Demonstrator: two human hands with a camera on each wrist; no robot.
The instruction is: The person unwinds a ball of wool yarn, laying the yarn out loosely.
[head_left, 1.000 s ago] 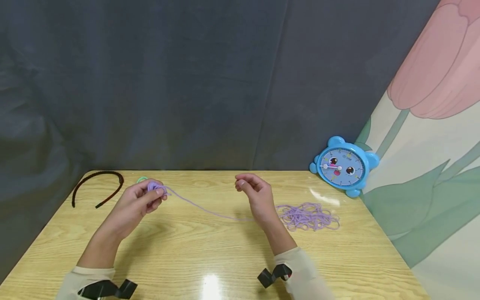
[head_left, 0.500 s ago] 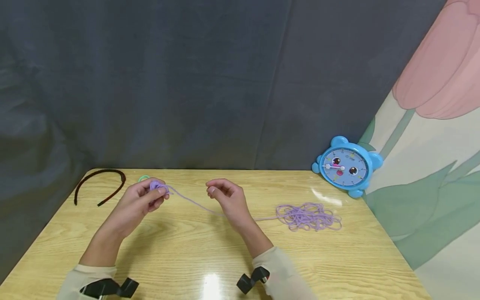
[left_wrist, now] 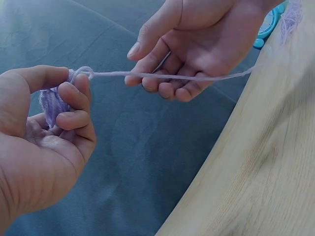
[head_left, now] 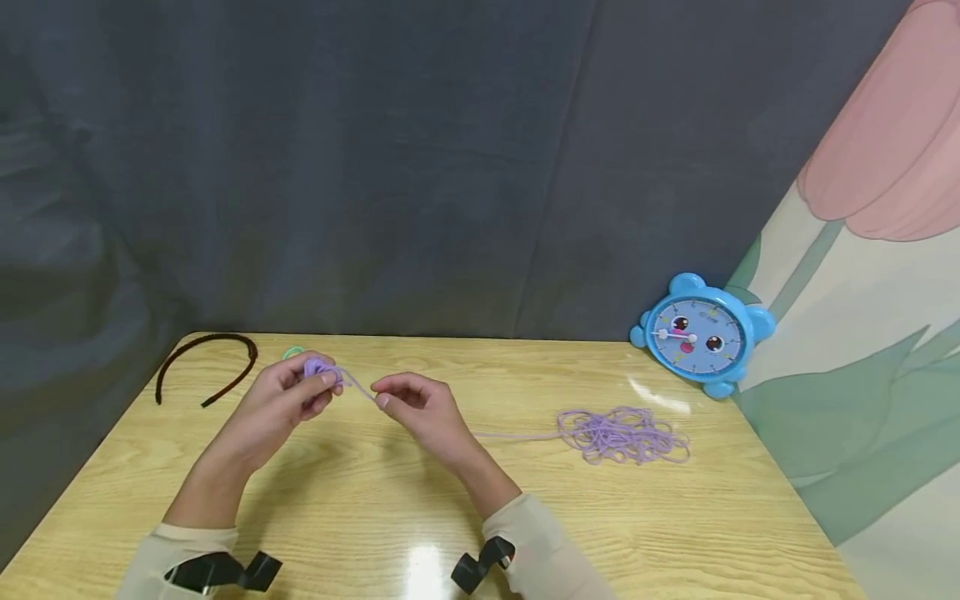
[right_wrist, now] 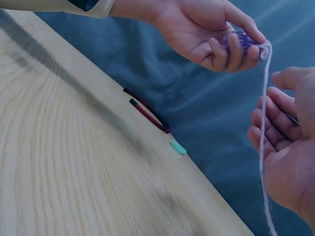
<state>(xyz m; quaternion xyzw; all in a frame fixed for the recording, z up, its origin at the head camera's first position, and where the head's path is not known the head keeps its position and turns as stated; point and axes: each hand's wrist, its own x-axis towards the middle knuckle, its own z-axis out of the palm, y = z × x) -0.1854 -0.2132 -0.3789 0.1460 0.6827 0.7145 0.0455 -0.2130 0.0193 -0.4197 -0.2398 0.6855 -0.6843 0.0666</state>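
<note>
My left hand grips a small wound bundle of purple yarn between its thumb and curled fingers. From the bundle a single strand runs to the right, across the fingers of my right hand. In the left wrist view the right thumb stands apart from its forefinger, and the strand lies along the loosely bent fingers without being pinched. Past the right hand, the strand leads to a loose, tangled heap of purple yarn on the table.
A dark headband lies at the table's back left corner. Beside it, partly behind the left hand, is a green ring-shaped thing. At the back right a blue toy clock leans near the wall. A dark curtain hangs behind.
My right hand has moved left along the strand, from near the yarn heap to close beside the left hand. The left hand keeps its hold on the bundle.
</note>
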